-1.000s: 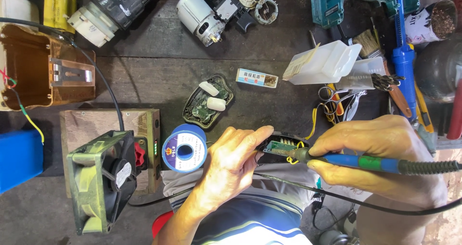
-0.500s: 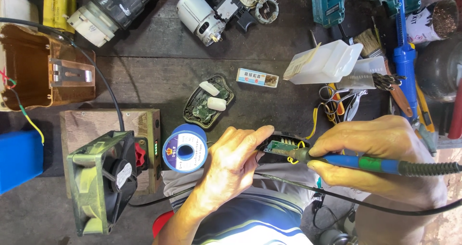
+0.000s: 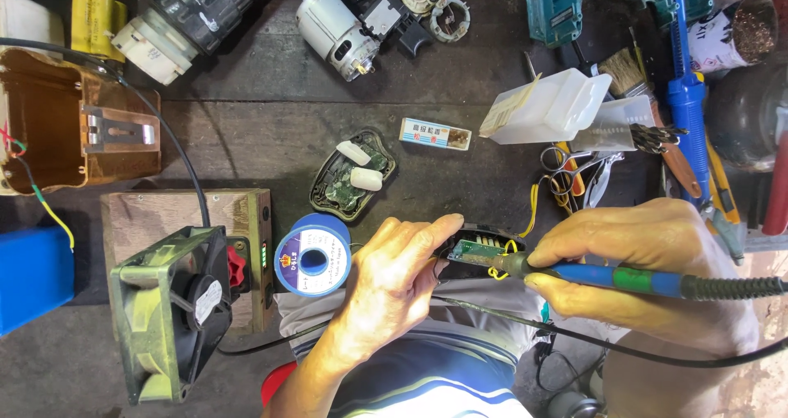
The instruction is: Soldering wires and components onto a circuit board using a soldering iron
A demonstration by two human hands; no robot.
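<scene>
My right hand (image 3: 648,270) grips a blue and green soldering iron (image 3: 624,280) whose tip touches a small green circuit board (image 3: 478,249) with yellow wires, set in a black housing. My left hand (image 3: 394,282) steadies that housing from the left, fingers curled around its edge. A black cord runs from the iron off to the right. A blue spool of solder wire (image 3: 313,256) lies just left of my left hand.
A small fan (image 3: 168,311) leans on a wooden box (image 3: 176,221). An open black module with a board (image 3: 353,176), a small printed box (image 3: 435,134), a motor (image 3: 336,34), an orange casing (image 3: 78,130), a white plastic container (image 3: 550,106), scissors, a brush and a blue tool crowd the dark wooden bench.
</scene>
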